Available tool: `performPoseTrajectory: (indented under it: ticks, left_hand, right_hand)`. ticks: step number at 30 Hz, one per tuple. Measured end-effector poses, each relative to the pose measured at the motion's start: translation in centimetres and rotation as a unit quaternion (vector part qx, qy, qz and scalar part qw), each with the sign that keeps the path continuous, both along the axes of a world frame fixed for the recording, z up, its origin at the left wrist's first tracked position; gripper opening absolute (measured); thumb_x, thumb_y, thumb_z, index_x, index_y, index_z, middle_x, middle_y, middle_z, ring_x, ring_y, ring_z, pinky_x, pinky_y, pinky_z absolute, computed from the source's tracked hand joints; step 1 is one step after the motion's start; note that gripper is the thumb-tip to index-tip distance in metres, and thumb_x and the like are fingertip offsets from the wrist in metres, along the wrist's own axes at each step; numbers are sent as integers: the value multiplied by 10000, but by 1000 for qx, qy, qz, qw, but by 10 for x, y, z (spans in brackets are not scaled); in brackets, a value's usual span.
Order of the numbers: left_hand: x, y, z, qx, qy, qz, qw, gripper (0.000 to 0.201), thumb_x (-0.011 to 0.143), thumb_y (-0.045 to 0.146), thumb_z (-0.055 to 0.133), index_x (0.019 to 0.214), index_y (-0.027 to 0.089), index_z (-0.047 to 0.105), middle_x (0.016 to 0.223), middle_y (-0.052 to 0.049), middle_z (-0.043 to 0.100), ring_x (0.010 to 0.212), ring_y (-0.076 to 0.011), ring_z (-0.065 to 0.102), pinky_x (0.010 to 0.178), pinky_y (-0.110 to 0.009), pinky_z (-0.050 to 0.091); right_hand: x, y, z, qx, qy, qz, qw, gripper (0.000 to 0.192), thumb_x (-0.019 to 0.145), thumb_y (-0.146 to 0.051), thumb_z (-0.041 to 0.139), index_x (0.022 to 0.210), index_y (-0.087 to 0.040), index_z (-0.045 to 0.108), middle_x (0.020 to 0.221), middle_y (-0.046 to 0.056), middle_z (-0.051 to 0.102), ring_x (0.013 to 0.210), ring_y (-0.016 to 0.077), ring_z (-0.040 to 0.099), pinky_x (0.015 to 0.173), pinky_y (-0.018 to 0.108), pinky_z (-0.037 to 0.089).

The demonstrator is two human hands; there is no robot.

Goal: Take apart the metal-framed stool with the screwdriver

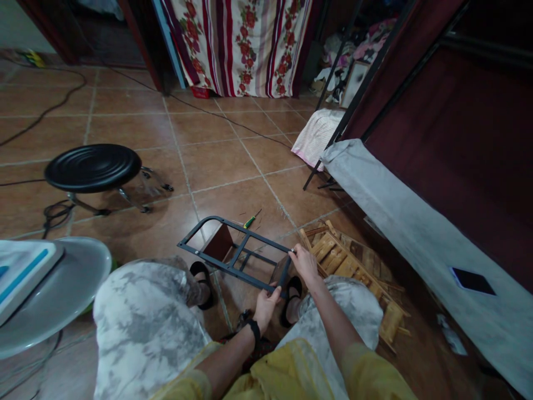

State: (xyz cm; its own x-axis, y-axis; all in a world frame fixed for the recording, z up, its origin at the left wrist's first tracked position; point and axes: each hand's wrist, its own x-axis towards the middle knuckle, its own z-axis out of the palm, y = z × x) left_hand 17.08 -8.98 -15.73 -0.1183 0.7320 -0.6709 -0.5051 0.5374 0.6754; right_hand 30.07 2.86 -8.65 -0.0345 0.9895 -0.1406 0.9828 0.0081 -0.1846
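Note:
A dark grey metal shelf frame (239, 261) with rounded corners at its far end stands tilted between my knees. Brown boards (219, 243) sit across it, one near each end. My left hand (266, 310), with a black band on the wrist, grips the near corner of the frame. At the right corner, my right hand (305, 264) has its fingers closed on the frame's edge; a small shiny spot, perhaps a screw head, shows by the fingertips. On the tiles beyond the frame lies a screwdriver (250, 222) with a green and yellow handle.
A wooden slatted piece (350, 266) lies on the floor at right. Beside it runs a cloth-covered bench (420, 250) with a phone (473, 281) on it. At left are a black round stool (94, 168), a grey round table (89, 261) and loose cables (58, 214).

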Motion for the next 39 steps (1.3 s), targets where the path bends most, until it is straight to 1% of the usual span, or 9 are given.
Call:
performPoseTrajectory:
  ticks: [3, 7, 13, 17, 19, 21, 23, 32, 39]
  left_hand:
    - [-2, 1, -2, 1, 3, -2, 1000, 466, 617, 323, 782, 1015, 123, 642, 833, -90, 697, 782, -187, 667, 716, -278, 545]
    - [-3, 2, -1, 5, 15, -7, 1000, 483, 600, 348, 790, 1004, 121, 655, 835, -99, 702, 811, -209, 668, 735, -297, 545]
    - [-4, 1, -2, 11, 22, -18, 1000, 515, 588, 380, 790, 1009, 114, 660, 834, -105, 704, 815, -213, 666, 749, -305, 538]
    - [-4, 1, -11, 15, 18, -21, 1000, 565, 578, 407, 789, 1037, 111, 646, 813, -94, 701, 751, -189, 665, 699, -282, 536]
    - [-4, 1, -14, 12, 8, -20, 1000, 600, 575, 412, 790, 1065, 105, 633, 808, -94, 699, 719, -176, 662, 673, -266, 531]
    - [-4, 0, -16, 14, 5, -20, 1000, 619, 573, 416, 790, 1081, 103, 627, 811, -94, 699, 703, -167, 658, 651, -251, 525]
    - [-3, 0, -18, 14, 10, -22, 1000, 616, 569, 422, 789, 1074, 104, 635, 813, -93, 700, 699, -166, 657, 635, -243, 521]
    - [1, -3, -32, 52, 10, -27, 998, 604, 569, 443, 779, 1043, 87, 664, 848, -102, 708, 755, -198, 658, 677, -286, 536]
    - [-4, -4, -19, 44, -20, -22, 999, 558, 512, 366, 825, 984, 103, 684, 885, -107, 714, 871, -246, 658, 795, -331, 528]
  right_hand:
    - [-1, -1, 3, 31, 15, 20, 999, 309, 928, -418, 402, 1157, -223, 474, 1015, 72, 642, 879, 186, 611, 713, 263, 375]
    - [-2, -2, 5, 28, 13, 72, 997, 231, 963, -320, 329, 1000, -229, 538, 979, 51, 643, 869, 160, 606, 717, 246, 361]
    - [-2, -3, 3, 22, -25, 12, 999, 299, 951, -423, 339, 893, -211, 541, 858, 73, 661, 794, 178, 624, 663, 257, 362]
    - [0, -6, 3, 20, -8, -18, 1000, 346, 928, -486, 360, 1040, -202, 523, 886, 88, 662, 802, 197, 629, 665, 270, 375]
    - [1, -7, 3, 31, 14, 6, 999, 310, 940, -435, 360, 1094, -210, 507, 947, 80, 652, 835, 187, 623, 685, 265, 378]
    - [2, -6, 1, 33, 37, 52, 997, 234, 953, -350, 353, 1038, -223, 530, 974, 58, 642, 868, 167, 612, 709, 248, 374]
    - [4, -5, -1, 25, 47, 69, 996, 208, 952, -313, 363, 944, -219, 548, 941, 45, 642, 877, 159, 605, 719, 237, 367]
    - [9, -1, -23, 62, 25, -1, 998, 354, 955, -428, 300, 801, -209, 532, 786, 52, 631, 755, 167, 587, 655, 250, 337]
    - [11, -2, -33, 102, 117, -25, 987, 393, 929, -464, 292, 720, -206, 503, 843, 59, 575, 798, 160, 537, 741, 253, 378]
